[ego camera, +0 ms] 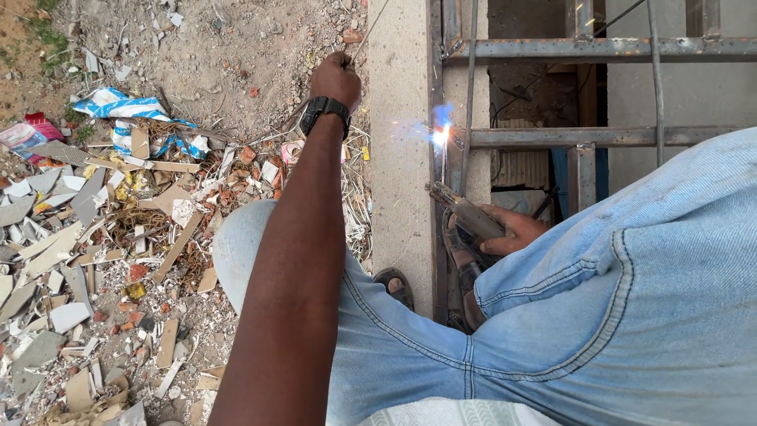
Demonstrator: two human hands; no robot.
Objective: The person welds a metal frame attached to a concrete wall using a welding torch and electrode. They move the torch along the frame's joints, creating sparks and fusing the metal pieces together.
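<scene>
Welding: a bright blue-white arc (440, 136) burns where a thin electrode rod (465, 118) meets the metal grille frame (599, 136), just beside the concrete ledge (400, 142).
Right hand: the right hand (512, 230) sits low between the knee and the frame, its fingers wrapped around the electrode holder (467, 214), which angles up toward the arc.
Left hand: the left hand (337, 77) is stretched out ahead, its fingers closed in a fist on a thin wire (367, 31) that runs up and out of view; a black wristwatch (323, 109) is strapped on the wrist.
Frame: rusty horizontal bars and upright bars cross at the arc; another horizontal bar (607, 49) lies higher up.
Legs: light blue jeans (631, 300) cover both bent knees; a sandalled foot (396, 285) rests on the ledge.
Ground: broken tile pieces and rubble (95, 260) are strewn over the dirt to the left, with a blue and white sack (130, 110) and a pink wrapper (27, 132) near the top.
</scene>
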